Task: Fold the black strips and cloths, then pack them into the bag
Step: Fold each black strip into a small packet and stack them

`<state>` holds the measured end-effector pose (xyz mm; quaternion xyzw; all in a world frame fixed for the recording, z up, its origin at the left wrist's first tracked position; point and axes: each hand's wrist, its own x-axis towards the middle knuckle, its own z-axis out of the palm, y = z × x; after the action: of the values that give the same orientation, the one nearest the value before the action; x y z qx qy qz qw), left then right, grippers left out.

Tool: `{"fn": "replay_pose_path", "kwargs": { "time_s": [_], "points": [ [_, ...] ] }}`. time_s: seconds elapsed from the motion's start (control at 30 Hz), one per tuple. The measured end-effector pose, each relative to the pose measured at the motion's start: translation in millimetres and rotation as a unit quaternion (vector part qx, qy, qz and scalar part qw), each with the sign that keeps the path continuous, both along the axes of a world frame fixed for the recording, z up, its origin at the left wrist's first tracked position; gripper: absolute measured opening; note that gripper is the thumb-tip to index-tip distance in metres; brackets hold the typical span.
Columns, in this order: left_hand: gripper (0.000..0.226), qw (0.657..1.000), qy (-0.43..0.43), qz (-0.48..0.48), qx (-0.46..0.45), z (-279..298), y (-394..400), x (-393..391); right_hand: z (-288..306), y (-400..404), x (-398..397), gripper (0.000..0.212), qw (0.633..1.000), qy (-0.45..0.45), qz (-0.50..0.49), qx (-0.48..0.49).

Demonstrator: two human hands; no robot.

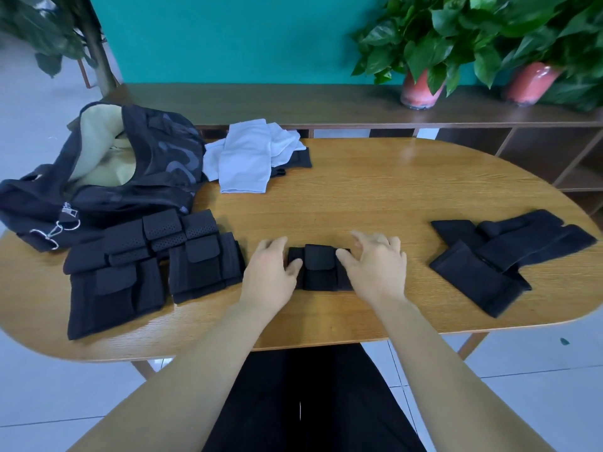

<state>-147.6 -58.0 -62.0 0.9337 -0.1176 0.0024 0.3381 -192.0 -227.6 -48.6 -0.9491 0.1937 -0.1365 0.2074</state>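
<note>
A person sits at an oval wooden table, packing still some way off. The open black bag slumps at the table's far left corner, its pale lining showing. Just in front of it lie the folded black strips in a loose cluster, while a stack of unfolded black strips waits near the right edge and pale cloths are heaped at the back beside the bag. At centre, close to the near edge, a small folded black strip lies with its long axis running left to right. The left hand and right hand flank it, fingers spread and relaxed, thumbs touching its two ends, neither hand clamped around it. The finished cluster lies to the left, so the left hand looks better placed to slide the strip across.
</note>
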Motion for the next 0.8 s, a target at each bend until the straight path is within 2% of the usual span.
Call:
{"fn": "replay_pose_path", "kwargs": {
  "time_s": [0.07, 0.13, 0.2, 0.3, 0.47, 0.6, 0.8],
  "points": [
    [0.028, 0.997, 0.050, 0.016, 0.057, 8, -7, 7, 4, -4, 7, 0.066, 0.994, 0.108, 0.002, -0.004],
    [0.025, 0.992, 0.092, 0.023, 0.084, 15, -12, 13, 5, -4, 14, 0.071, 0.984, 0.178, 0.018, -0.003],
    [0.027, 0.988, 0.133, 0.027, 0.077, 18, -15, 20, 5, -4, 17, 0.066, 0.980, 0.196, 0.032, -0.001],
    [0.013, 0.983, 0.154, 0.023, 0.094, 22, -19, 24, 9, -3, 20, 0.058, 0.978, 0.207, 0.036, 0.021],
    [0.010, 0.993, 0.105, 0.033, 0.041, 17, -22, 17, 11, 7, 18, 0.056, 0.984, 0.175, 0.017, 0.042],
    [0.010, 0.993, 0.106, 0.040, -0.026, 19, -12, 12, 9, 21, 10, 0.047, 0.991, 0.113, -0.006, 0.070],
    [0.015, 0.990, 0.074, 0.069, -0.103, 34, 17, 1, 24, 50, 9, 0.047, 0.981, 0.016, -0.013, 0.191]
  ]
}}
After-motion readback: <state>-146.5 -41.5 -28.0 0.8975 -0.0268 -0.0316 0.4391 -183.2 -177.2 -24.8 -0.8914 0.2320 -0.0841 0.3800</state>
